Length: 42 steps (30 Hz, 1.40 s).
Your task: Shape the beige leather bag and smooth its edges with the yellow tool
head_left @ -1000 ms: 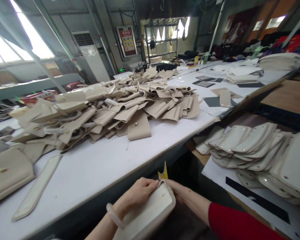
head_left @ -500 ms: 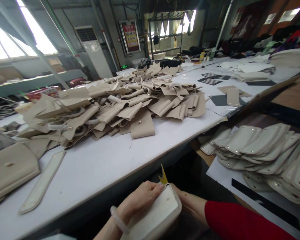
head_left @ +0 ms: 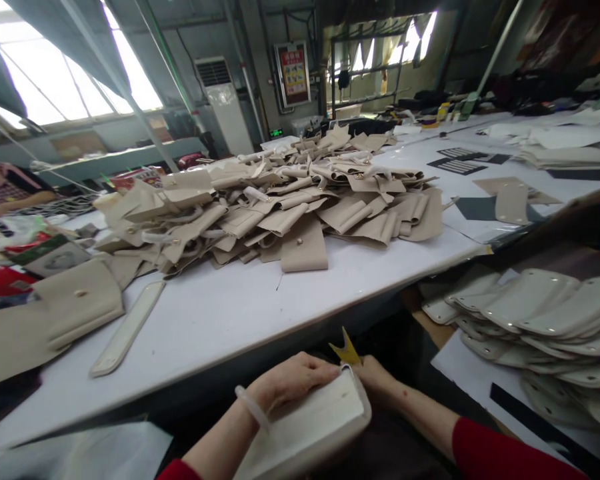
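Low in front of me, a bulky off-white leather-like piece (head_left: 320, 420) with a folded edge and a small hole is tilted in my grip. My left hand (head_left: 293, 380) lies closed over its upper edge, thumb side toward the far corner. Just beyond that corner, my right hand (head_left: 377, 380) is closed around a flat yellow tool (head_left: 349, 350) with a forked tip pointing up and away. Part of the right hand's fingers hides behind the piece. The tool is close to the piece's corner; whether they touch I cannot tell.
A heap of beige leather-like pieces (head_left: 300, 200) covers the middle of the white table (head_left: 220, 313). One long off-white strip (head_left: 127, 327) lies at left. Stacked off-white flaps (head_left: 545, 307) stand at right, beside a black strip (head_left: 535, 417). A person (head_left: 15, 183) sits far left.
My view has turned left, so the scene sits further right and a person shows at the left. The right hand shows more beside the piece, with the yellow tool tilted further left.
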{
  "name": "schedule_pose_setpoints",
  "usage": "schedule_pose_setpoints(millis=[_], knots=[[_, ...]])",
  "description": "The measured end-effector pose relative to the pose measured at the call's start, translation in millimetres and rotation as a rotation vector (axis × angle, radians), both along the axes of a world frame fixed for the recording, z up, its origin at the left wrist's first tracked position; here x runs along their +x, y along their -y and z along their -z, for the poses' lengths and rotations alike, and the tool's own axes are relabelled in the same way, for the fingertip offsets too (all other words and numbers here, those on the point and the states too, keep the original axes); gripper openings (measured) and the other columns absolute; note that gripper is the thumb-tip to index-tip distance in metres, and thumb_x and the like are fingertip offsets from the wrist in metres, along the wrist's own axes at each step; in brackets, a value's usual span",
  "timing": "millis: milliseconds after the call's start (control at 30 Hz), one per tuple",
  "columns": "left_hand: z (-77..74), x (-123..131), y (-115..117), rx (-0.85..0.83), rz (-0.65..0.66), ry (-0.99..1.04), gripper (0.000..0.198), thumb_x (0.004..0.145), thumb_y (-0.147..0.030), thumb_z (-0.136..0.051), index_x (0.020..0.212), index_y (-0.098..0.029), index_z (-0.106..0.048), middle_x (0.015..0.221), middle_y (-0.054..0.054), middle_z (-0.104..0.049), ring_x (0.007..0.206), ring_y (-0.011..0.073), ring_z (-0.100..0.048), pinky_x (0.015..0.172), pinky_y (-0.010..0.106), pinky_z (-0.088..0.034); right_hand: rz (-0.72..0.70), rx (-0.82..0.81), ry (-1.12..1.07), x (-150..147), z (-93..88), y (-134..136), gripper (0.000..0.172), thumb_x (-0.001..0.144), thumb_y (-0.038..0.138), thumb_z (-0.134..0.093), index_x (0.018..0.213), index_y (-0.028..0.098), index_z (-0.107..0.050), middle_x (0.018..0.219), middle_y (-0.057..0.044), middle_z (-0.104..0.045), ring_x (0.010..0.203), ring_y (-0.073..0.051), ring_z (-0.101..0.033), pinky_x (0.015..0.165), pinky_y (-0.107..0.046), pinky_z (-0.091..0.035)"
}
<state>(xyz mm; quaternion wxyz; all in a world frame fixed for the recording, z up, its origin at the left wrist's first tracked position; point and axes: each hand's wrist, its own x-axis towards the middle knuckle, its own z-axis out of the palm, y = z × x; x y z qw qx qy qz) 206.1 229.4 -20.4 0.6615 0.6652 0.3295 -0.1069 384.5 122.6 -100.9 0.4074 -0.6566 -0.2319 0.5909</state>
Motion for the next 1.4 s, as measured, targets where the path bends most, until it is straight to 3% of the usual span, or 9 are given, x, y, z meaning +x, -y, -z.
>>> schedule_pose_setpoints(millis=[167,267,400,533,633,733,900,1033,1400], knots=[[-3.5,1,-3,0.029,0.001,-0.017,0.056,0.077,-0.068,-0.062,0.076,-0.013,-0.073,0.063,-0.002,-0.05,0.058,0.0106,-0.036,0.057,0.026,-0.032,-0.1,-0.085,0.242,67,-21.9,24,0.049,0.083,0.063,-0.063,0.095,0.016,-0.058,0.042,0.004,-0.052,0.029,-0.013,-0.045,0.029,-0.02,-0.031],[-4.9,0,-5,0.079,0.019,-0.063,0.057,0.076,-0.07,-0.062,0.065,-0.014,-0.068,0.057,-0.003,-0.042,0.056,0.01,-0.029,0.053,0.027,-0.025,-0.443,-0.111,0.186,82,-49.7,36,0.056,0.082,0.072,-0.056,0.096,0.017,-0.061,0.046,0.001,-0.055,0.032,-0.015,-0.048,0.03,-0.022,-0.037],[-8.9,-1,-5,0.118,0.026,-0.094,0.059,0.078,-0.07,-0.06,0.064,-0.014,-0.069,0.054,-0.003,-0.039,0.055,0.0102,-0.026,0.053,0.027,-0.024,-0.827,0.009,0.315,71,-73.3,28,0.043,0.08,0.059,-0.064,0.088,0.016,-0.067,0.066,-0.002,-0.064,0.049,-0.014,-0.056,0.04,-0.021,-0.037],[-12.1,1,-4,0.128,0.018,-0.039,0.052,0.08,-0.063,-0.063,0.1,-0.016,-0.077,0.074,0.0,-0.059,0.064,0.0122,-0.04,0.063,0.025,-0.035,-0.776,0.22,0.782,62,-79.2,5,0.04,0.092,0.051,-0.053,0.074,0.018,-0.066,0.069,-0.002,-0.067,0.063,-0.015,-0.058,0.051,-0.022,-0.031],[-10.3,2,-5,0.109,-0.019,-0.011,0.064,0.079,-0.057,-0.068,0.13,-0.019,-0.063,0.086,0.003,-0.064,0.068,0.0128,-0.045,0.064,0.024,-0.038,-0.728,0.336,1.177,60,-84.0,-12,0.054,0.101,0.049,-0.034,0.071,0.019,-0.067,0.07,-0.006,-0.071,0.064,-0.018,-0.062,0.057,-0.027,-0.03],[-7.7,2,-6,0.078,-0.038,-0.008,0.076,0.08,-0.055,-0.068,0.144,-0.021,-0.048,0.074,-0.001,-0.058,0.059,0.01,-0.036,0.056,0.022,-0.032,-0.804,0.431,1.265,57,-90.9,-28,0.056,0.1,0.052,-0.035,0.073,0.018,-0.069,0.076,-0.012,-0.074,0.069,-0.023,-0.066,0.06,-0.03,-0.03],[-13.8,2,-5,0.16,0.004,0.07,0.062,0.084,-0.05,-0.065,0.141,-0.029,-0.052,0.094,0.0,-0.066,0.071,0.0129,-0.048,0.07,0.025,-0.04,-0.959,0.594,1.317,50,-97.2,-48,0.059,0.101,0.052,-0.034,0.07,0.017,-0.07,0.071,-0.013,-0.073,0.064,-0.022,-0.066,0.058,-0.03,-0.029],[-20.8,3,-2,0.183,0.019,0.083,0.058,0.086,-0.053,-0.06,0.136,-0.025,-0.059,0.109,0.001,-0.069,0.089,0.02,-0.057,0.081,0.027,-0.044,-1.011,0.655,1.345,49,-95.7,-54,0.057,0.101,0.049,-0.036,0.072,0.016,-0.071,0.071,-0.014,-0.073,0.063,-0.024,-0.067,0.057,-0.03,-0.029],[-22.3,2,1,0.316,0.096,0.08,0.043,0.092,-0.047,-0.052,0.126,-0.025,-0.067,0.098,-0.001,-0.07,0.079,0.0168,-0.056,0.074,0.025,-0.042,-1.055,0.629,1.37,42,-96.4,-53,0.061,0.103,0.046,-0.029,0.074,0.015,-0.072,0.07,-0.015,-0.073,0.062,-0.027,-0.069,0.056,-0.03,-0.031]])
